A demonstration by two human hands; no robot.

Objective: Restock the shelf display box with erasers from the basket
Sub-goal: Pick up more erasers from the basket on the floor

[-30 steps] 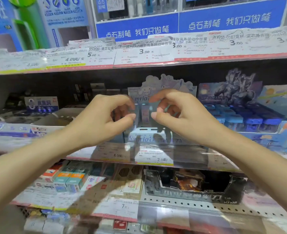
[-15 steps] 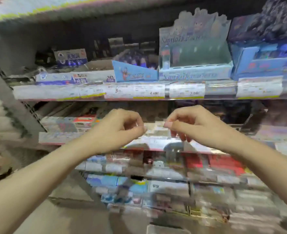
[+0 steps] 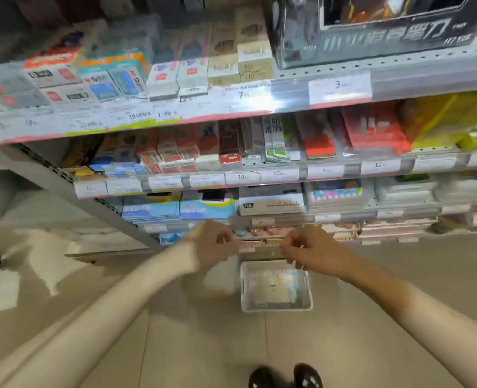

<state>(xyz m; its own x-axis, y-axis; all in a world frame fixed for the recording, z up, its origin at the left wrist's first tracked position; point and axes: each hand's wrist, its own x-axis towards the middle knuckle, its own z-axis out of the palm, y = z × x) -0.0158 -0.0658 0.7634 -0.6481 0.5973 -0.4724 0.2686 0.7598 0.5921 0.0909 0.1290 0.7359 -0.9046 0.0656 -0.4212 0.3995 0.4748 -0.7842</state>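
Down on the floor point(image 3: 203, 345), just in front of the bottom shelf, sits the white basket point(image 3: 276, 308), with a few pale wrapped erasers point(image 3: 273, 278) lying loose in it; blur keeps me from counting them. My view tilts down past the price strips, and the display box that needs filling is out of sight above the frame.

My left hand point(image 3: 213, 245) and right hand point(image 3: 306, 249) hang side by side above the basket's far rim, near each other but apart. Both have fingers curled in with thumb against fingertips. I cannot tell whether either one pinches something small or holds nothing at all, since the motion smears the fingertips.

I judge the step in hand to be a reach down for more stock. To do it well, I would lower both hands straight into the basket, spread the fingers before contact, and gather several erasers lined up the same way so they slot into the box without re-sorting. Scooping from the basket's near wall should stop pieces skating away. Bending at the knees would keep the basket centred in view.
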